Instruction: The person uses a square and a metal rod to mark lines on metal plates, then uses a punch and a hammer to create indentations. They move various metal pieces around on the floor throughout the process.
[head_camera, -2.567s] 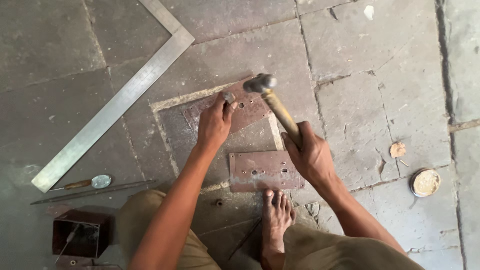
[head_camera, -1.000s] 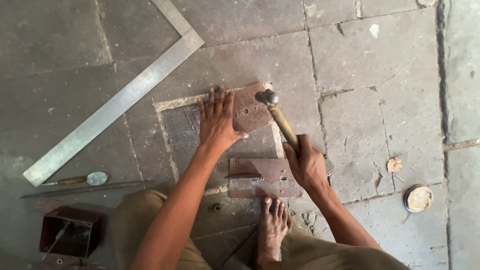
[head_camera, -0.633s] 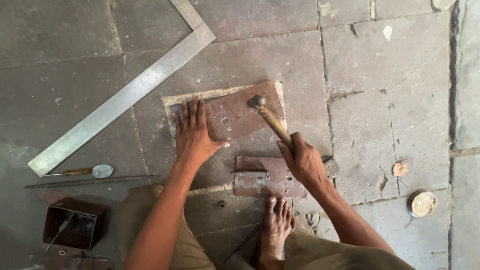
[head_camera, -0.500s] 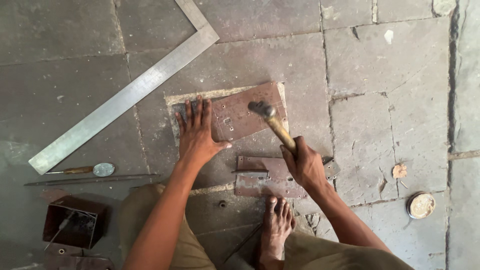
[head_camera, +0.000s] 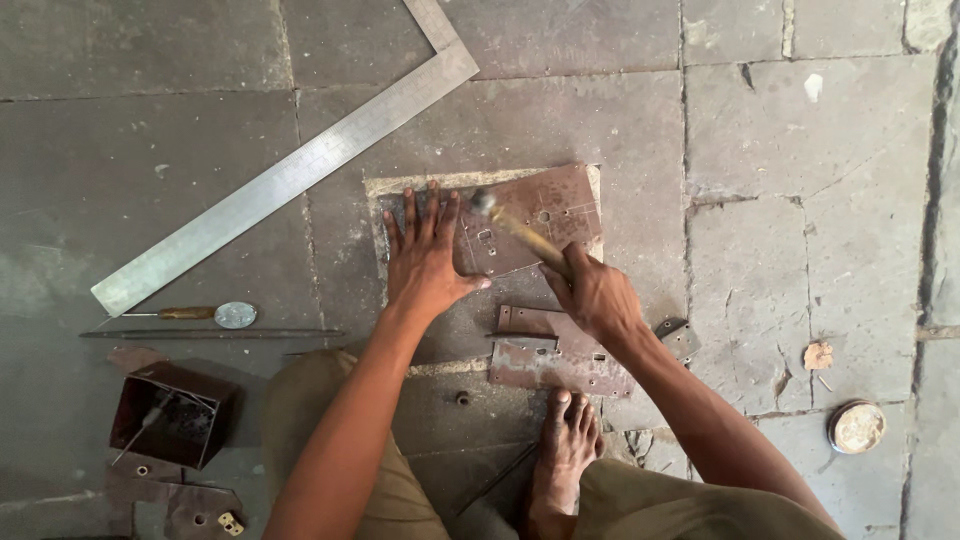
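Grey stone floor (head_camera: 820, 230) in large square slabs, with darker joint lines and pale blotches. A rusty reddish-brown metal plate (head_camera: 545, 225) bears thin pale scribed lines. A second plate (head_camera: 555, 360), nearer, is rust-brown with whitish patches. The hammer (head_camera: 520, 232) has a dull grey head and a yellow-brown wooden handle. A silvery-grey steel square (head_camera: 290, 175) lies far left. A dark maroon metal box (head_camera: 175, 415) sits near left. Trousers (head_camera: 690, 510) are olive-khaki. A round tin (head_camera: 856, 427) is cream and brown.
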